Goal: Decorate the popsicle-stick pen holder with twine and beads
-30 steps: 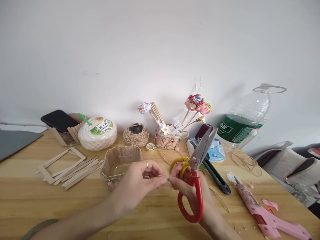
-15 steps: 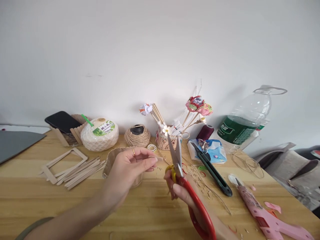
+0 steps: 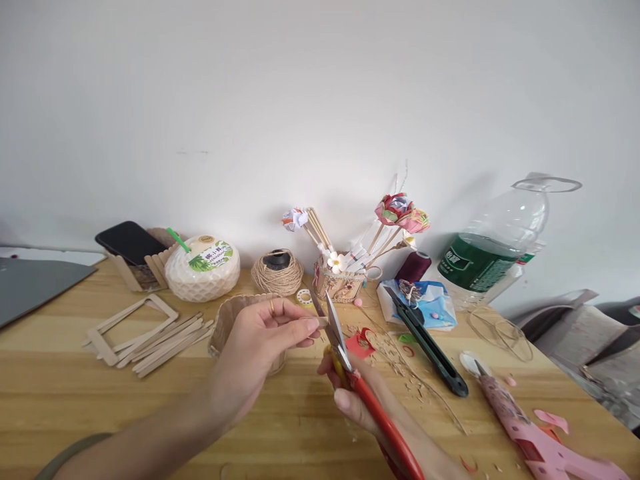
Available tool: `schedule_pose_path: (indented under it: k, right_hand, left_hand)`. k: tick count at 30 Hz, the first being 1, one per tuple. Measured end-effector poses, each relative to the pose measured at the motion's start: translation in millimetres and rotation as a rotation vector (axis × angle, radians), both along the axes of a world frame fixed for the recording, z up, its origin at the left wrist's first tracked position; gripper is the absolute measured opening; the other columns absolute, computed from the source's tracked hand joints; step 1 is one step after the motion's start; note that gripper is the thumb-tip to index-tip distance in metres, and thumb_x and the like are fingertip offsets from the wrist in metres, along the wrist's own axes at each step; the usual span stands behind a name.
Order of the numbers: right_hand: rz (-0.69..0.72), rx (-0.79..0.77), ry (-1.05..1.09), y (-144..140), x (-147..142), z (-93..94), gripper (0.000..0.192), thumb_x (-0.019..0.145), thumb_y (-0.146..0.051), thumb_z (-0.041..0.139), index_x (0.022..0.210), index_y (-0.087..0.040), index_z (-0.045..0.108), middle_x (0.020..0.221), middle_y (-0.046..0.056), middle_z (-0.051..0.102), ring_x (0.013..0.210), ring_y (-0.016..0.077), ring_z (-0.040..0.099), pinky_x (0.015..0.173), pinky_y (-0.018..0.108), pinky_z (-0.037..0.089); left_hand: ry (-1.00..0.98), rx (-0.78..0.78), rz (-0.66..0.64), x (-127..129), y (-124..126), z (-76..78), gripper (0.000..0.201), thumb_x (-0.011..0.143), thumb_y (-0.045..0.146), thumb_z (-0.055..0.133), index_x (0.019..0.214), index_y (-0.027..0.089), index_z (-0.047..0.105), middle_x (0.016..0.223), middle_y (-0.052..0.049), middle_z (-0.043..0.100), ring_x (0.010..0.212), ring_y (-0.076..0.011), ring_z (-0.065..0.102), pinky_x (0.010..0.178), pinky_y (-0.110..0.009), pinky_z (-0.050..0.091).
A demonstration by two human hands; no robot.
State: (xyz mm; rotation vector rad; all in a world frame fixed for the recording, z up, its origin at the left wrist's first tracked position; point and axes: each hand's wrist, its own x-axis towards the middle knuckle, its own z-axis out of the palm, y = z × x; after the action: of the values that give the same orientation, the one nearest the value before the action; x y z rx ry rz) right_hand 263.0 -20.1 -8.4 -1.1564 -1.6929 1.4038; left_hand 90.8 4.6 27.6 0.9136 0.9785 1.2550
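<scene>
Our left hand (image 3: 260,343) pinches a short wooden craft-stick piece (image 3: 316,322) between thumb and fingertips, holding it level above the tabletop (image 3: 75,400) so its free end points right, toward the blades. Our right hand (image 3: 357,397) is closed around the red handles of the scissors (image 3: 350,363), yellow collar at the pivot. The blades stand slightly parted and angle up and left, the stick's end sitting right at their mouth; we judge this grip keeps the fingertips clear of the edge while steadying the small piece. The stick is pale, flat and thin. Whether the blades already touch it we cannot tell.

Just behind the left hand sits a small basket (image 3: 235,320) walled with upright sticks, partly hidden. Wood shavings (image 3: 400,367) and red scraps lie scattered to the right of the scissors. Beyond them lies a black-and-green utility knife (image 3: 430,347), its far end on a blue tissue pack (image 3: 433,303). A pink glue gun (image 3: 525,427) rests at lower right.

To the left: loose craft sticks (image 3: 170,343) and a stick frame (image 3: 130,323). Along the wall: a phone (image 3: 127,241) on a stick stand, a white coconut-shaped drink (image 3: 203,270), a twine ball (image 3: 277,273), a holder with paper flowers (image 3: 345,280), a maroon thread spool (image 3: 413,267) and a large cut-open water bottle (image 3: 500,247).
</scene>
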Motion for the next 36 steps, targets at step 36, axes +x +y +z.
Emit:
schedule_pose_path:
  k: [36]
  right_hand:
    - [0.073, 0.023, -0.151, 0.5, 4.4, 9.6, 0.049, 0.074, -0.070, 0.047, 0.076, -0.022, 0.039, 0.077, -0.001, 0.039, 0.072, 0.0163, 0.036, 0.065, 0.029, 0.035]
  left_hand:
    - [0.019, -0.018, -0.057, -4.4, 1.5, 1.7, 0.009, 0.063, 0.018, 0.075, 0.061, 0.015, 0.067, 0.061, 0.000, 0.071, 0.061, -0.0107, 0.064, 0.065, -0.022, 0.050]
